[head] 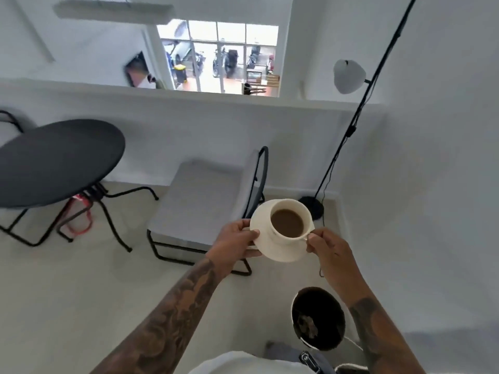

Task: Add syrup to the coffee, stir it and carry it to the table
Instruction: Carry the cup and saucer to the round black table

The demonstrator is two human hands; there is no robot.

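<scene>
A cream cup (280,235) filled with light-brown coffee (287,223) stands on a cream saucer (280,252), both held in the air in front of me. My left hand (235,245) grips the saucer's left edge. My right hand (328,251) pinches the cup's handle on the right. The round black table (58,160) stands at the left, well apart from the cup. No syrup or spoon is visible.
A grey cushioned chair (205,203) with a black frame stands just beyond the cup. A black floor lamp (348,76) leans at the right, its base (312,206) on the floor. A black-lined bin (318,318) sits below my right arm. Something red (81,220) lies under the table.
</scene>
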